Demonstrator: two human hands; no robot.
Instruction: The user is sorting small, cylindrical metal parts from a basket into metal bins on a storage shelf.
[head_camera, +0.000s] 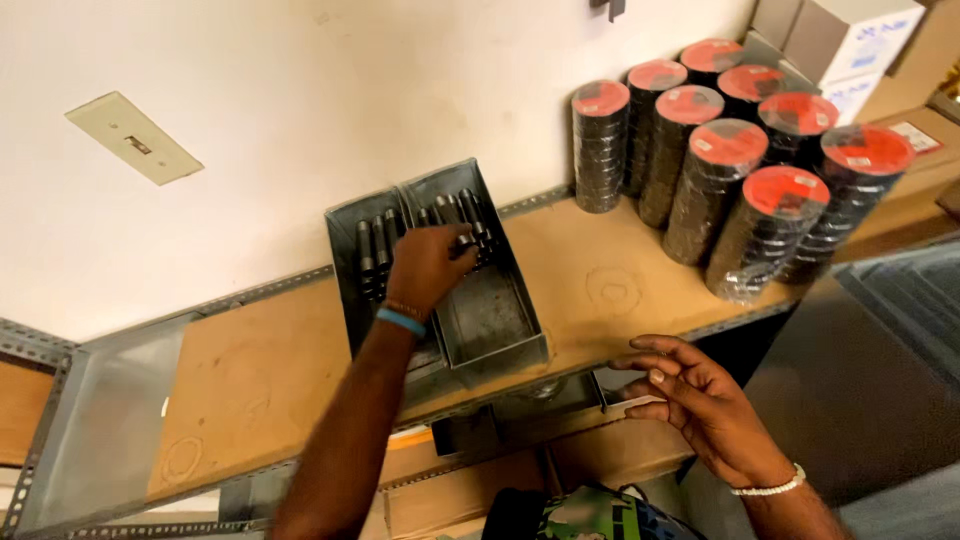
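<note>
Spanning metal framing, wooden shelf (590, 260) (white wall (330, 90))

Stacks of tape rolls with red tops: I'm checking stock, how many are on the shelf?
9 stacks of tape rolls stand at the shelf's right end: four in the back row along the wall, three in the middle, two in front. More may be hidden behind them.

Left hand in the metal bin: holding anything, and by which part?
Cannot tell. The left hand reaches into the right metal bin, fingers over the dark cylindrical pieces, hiding any grip. The right hand holds nothing.
</note>
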